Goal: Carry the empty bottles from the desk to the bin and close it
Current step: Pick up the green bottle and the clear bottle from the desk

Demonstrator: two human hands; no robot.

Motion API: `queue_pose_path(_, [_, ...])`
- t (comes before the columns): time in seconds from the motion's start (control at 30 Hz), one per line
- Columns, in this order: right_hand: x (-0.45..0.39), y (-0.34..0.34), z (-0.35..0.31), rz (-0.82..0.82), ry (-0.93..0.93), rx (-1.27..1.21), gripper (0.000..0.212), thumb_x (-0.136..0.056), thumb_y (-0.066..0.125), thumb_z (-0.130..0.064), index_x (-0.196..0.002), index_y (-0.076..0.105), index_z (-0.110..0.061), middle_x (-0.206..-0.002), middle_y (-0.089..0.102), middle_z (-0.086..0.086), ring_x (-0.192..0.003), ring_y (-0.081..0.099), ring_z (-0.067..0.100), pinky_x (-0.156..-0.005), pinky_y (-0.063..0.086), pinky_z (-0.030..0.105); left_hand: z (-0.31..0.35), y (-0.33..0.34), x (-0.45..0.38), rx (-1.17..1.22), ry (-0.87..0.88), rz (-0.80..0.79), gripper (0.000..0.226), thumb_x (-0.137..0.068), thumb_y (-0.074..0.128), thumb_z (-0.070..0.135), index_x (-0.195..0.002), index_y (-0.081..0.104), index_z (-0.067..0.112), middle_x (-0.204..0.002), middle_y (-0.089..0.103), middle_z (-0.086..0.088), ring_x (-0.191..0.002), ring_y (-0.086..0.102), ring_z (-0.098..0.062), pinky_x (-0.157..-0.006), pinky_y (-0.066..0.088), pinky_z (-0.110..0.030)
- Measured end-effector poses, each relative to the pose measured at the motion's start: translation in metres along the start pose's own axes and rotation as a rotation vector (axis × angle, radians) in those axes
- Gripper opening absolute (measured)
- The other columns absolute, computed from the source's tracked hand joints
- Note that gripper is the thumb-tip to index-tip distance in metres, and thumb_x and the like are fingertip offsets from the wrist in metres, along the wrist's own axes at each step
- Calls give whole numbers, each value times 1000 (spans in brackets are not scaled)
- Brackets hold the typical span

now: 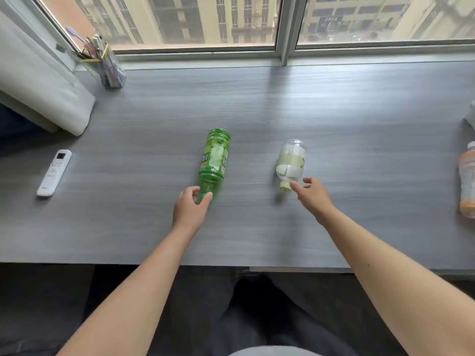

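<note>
A green plastic bottle (214, 160) lies on its side in the middle of the grey desk (257, 104), cap toward me. My left hand (190, 209) curls around its cap and neck, thumb and fingers on either side. To the right lies a smaller clear bottle (291, 161) with a pale green label and cap. My right hand (312, 195) is just behind its cap, fingers apart, one fingertip at the cap. An orange-tinted bottle (467, 183) lies at the right edge. No bin is in view.
A white remote control (54, 172) lies at the desk's left. A clear pen holder (109, 66) stands at the back left by the window. A white padded object (41, 91) overhangs the left end. Another pale object (471, 116) shows at the far right.
</note>
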State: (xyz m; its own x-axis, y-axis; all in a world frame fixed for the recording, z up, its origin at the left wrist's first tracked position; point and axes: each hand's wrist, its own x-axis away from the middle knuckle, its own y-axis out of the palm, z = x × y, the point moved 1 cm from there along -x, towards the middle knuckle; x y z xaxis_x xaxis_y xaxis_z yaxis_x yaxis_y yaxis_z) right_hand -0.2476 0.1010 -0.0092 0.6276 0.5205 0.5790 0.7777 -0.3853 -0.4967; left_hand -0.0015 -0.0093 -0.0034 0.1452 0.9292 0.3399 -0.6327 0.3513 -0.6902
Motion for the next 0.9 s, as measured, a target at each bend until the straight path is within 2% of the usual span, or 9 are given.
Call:
queue_pose_path(0.07, [-9,1,-6,62,22,56,71,-83,59,-44,-139,34,-7,-136,51,13,-124,48,30,-90,40,34,5,3,-16,-25,-31,22,57,-84,63,36,-130,47,7,-135,50,-14,-123,49,-27,-100,38,-33])
queue_pose_path(0.13, [-17,3,-10,88,60,71,80,-80,61,-48,-139,31,-5,-138,46,15,-123,48,32,-84,39,35,11,6,-31,-48,-56,32,70,-81,65,40,-136,39,6,-142,43,-15,-131,41,-28,-106,34,-36])
queue_pose_path(0.3, [-36,12,-18,149,109,117,98,-68,66,-61,-137,29,-3,-139,44,15,-122,49,34,-92,42,42,23,22,-62,-117,-75,30,88,-74,71,43,-141,29,5,-146,36,-17,-135,35,-32,-109,32,-39])
queue_pose_path(0.43, [-47,22,-22,133,141,153,94,-65,66,-67,-127,34,-3,-132,51,16,-116,54,36,-92,47,45,28,37,-73,-110,-107,11,80,-71,73,43,-133,38,6,-138,47,-16,-128,44,-33,-104,37,-40])
queue_pose_path(0.63, [-54,24,-18,117,120,149,84,-72,66,-59,-126,36,-3,-126,57,18,-115,55,36,-87,45,39,27,42,-80,-74,-125,28,72,-72,73,41,-128,44,6,-133,53,-16,-124,48,-34,-106,38,-40])
queue_pose_path(0.77, [-51,21,-13,64,95,-41,80,-71,72,-47,-129,36,-6,-124,55,14,-104,55,31,-78,47,35,20,38,-65,20,-140,34,68,-71,73,42,-126,48,10,-128,57,-12,-118,53,-31,-100,43,-37])
queue_pose_path(0.9, [-40,15,-5,-60,148,-328,80,-68,75,-33,-132,31,-12,-124,52,15,-82,61,27,-76,56,42,11,34,-39,232,-222,10,66,-68,74,47,-122,53,15,-119,64,-5,-107,61,-23,-95,50,-39])
